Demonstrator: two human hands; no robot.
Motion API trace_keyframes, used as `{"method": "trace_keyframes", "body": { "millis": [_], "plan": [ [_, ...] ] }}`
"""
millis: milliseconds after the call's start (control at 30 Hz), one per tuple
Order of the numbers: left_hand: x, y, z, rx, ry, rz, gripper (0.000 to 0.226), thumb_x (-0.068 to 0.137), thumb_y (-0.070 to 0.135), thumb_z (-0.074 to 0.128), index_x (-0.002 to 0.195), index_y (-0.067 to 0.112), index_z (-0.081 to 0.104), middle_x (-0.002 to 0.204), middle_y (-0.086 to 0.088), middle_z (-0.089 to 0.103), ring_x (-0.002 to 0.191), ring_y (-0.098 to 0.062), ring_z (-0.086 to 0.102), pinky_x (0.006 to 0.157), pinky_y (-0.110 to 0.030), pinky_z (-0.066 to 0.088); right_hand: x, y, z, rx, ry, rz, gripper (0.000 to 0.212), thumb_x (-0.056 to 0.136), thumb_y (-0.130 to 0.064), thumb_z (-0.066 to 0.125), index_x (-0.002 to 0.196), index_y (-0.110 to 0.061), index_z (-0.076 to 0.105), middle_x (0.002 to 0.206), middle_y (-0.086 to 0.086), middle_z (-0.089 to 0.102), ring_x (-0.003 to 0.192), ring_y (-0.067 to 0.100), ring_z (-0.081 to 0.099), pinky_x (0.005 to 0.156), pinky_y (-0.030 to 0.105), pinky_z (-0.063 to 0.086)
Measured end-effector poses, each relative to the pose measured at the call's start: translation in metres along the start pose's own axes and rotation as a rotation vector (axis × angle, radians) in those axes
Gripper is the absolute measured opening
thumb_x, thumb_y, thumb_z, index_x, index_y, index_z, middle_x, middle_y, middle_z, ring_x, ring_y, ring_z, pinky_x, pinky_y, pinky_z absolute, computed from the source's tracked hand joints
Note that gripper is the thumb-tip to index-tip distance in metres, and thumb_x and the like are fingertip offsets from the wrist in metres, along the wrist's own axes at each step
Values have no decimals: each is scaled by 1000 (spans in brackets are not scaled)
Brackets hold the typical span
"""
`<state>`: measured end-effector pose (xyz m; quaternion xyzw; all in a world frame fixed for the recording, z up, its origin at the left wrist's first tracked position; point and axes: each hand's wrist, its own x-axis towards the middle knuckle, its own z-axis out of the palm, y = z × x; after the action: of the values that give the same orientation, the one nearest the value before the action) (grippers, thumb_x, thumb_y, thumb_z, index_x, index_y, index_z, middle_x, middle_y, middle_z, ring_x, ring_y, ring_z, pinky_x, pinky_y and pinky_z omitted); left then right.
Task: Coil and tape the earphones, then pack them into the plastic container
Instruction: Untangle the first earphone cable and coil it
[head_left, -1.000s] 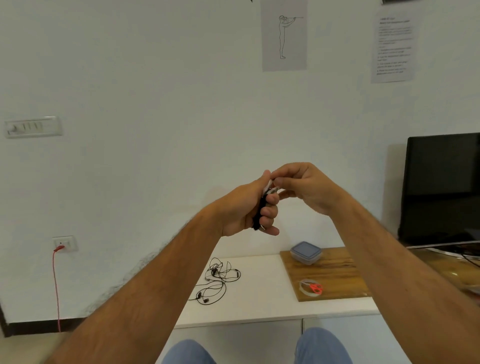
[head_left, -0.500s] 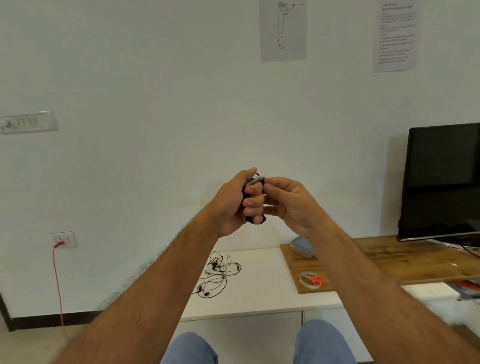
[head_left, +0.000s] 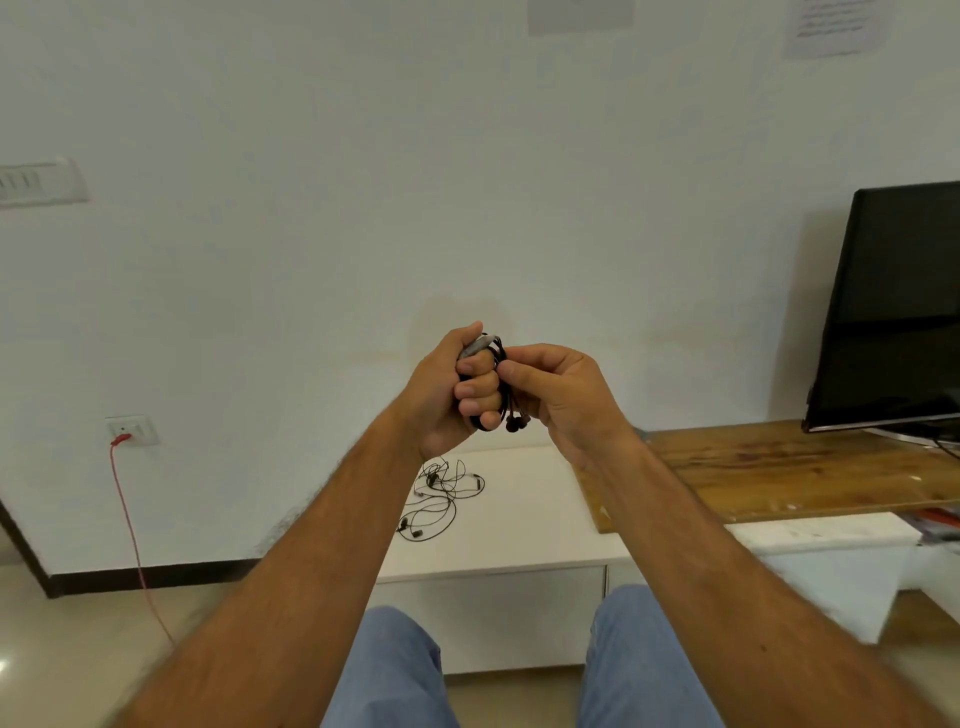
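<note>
Held up in front of me is a coiled bundle of black earphones (head_left: 506, 410), with my left hand (head_left: 452, 389) gripping it in a fist. Its earbuds hang out below the fingers. A strip of pale tape lies over the top of the coil by my left thumb. From the right, my right hand (head_left: 556, 395) pinches the coil with thumb and fingertips. A second, loose tangle of black earphones (head_left: 441, 496) lies on the white cabinet top (head_left: 519, 519) below my hands. My right arm hides the plastic container.
A wooden board (head_left: 779, 473) lies on the cabinet to the right, with a black monitor (head_left: 898, 312) standing at its far end. A red cable (head_left: 130, 519) hangs from a wall socket at the left. My knees in blue trousers are at the bottom.
Both hands have come lower with the coil, and the view has tilted down. The right hand has shifted from the top of the coil to its side.
</note>
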<state>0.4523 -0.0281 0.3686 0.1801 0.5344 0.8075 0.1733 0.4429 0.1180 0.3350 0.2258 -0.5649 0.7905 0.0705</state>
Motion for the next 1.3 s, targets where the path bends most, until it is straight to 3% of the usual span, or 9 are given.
{"method": "trace_keyframes", "body": {
  "millis": [100, 233, 367, 500, 600, 767, 967, 1167, 1300],
  "plan": [
    [6, -12, -12, -40, 21, -20, 62, 102, 40, 29, 43, 22, 35, 34, 6, 28, 28, -8, 31, 37, -21, 40, -1, 15, 3, 29, 67, 6, 11, 87, 4, 65, 94, -1, 72, 84, 19, 70, 72, 31, 67, 64, 35, 57],
    [19, -30, -30, -55, 73, -40, 63, 102, 42, 31, 43, 22, 37, 35, 6, 29, 29, -9, 31, 39, -21, 41, 1, 43, 3, 47, 159, 3, 11, 85, 3, 67, 88, -5, 73, 83, 19, 71, 73, 33, 66, 67, 39, 55],
    [34, -52, -49, -60, 166, -55, 58, 101, 44, 36, 47, 21, 40, 39, 7, 29, 32, -8, 29, 39, -19, 38, 6, 69, 0, 17, 253, 13, 14, 86, 4, 67, 85, -9, 74, 79, 13, 73, 68, 26, 68, 62, 32, 57],
    [52, -76, -69, -69, 376, -37, 45, 99, 43, 46, 62, 17, 42, 43, 8, 25, 34, -6, 24, 35, -17, 29, 15, 101, -6, -58, 334, 51, 16, 84, 1, 70, 82, -13, 75, 78, 9, 72, 74, 23, 66, 74, 43, 57],
    [68, -97, -81, -43, 512, -4, 43, 98, 41, 51, 65, 15, 46, 46, 7, 24, 37, -7, 23, 36, -18, 27, 24, 126, -13, -78, 386, 99, 15, 83, 1, 71, 82, -14, 75, 74, 5, 71, 70, 19, 65, 70, 36, 58],
    [97, -143, -102, -132, 693, -4, 44, 100, 44, 48, 81, 7, 62, 52, 3, 41, 45, -8, 39, 45, -20, 43, 38, 168, -36, -70, 449, 241, 12, 81, 2, 70, 82, -8, 75, 72, 7, 70, 63, 18, 63, 62, 28, 55],
    [135, -201, -139, -239, 683, -153, 49, 102, 45, 39, 89, 5, 64, 69, -4, 59, 59, -14, 61, 65, -28, 59, 58, 224, -80, -124, 553, 392, 13, 79, 3, 72, 78, -10, 74, 69, 6, 70, 60, 15, 64, 58, 26, 53],
    [174, -267, -187, -227, 697, -340, 44, 103, 39, 41, 113, -1, 59, 86, -11, 68, 82, -24, 69, 81, -38, 57, 77, 294, -133, -178, 608, 580, 14, 78, 1, 71, 71, -11, 72, 63, 7, 67, 62, 21, 63, 61, 37, 50],
    [196, -300, -218, -158, 674, -422, 32, 102, 30, 48, 104, 3, 63, 89, -12, 68, 88, -25, 68, 85, -40, 56, 89, 342, -162, -207, 612, 685, 9, 79, 3, 68, 74, -5, 71, 62, 12, 64, 55, 22, 57, 51, 29, 46]
  ]
}}
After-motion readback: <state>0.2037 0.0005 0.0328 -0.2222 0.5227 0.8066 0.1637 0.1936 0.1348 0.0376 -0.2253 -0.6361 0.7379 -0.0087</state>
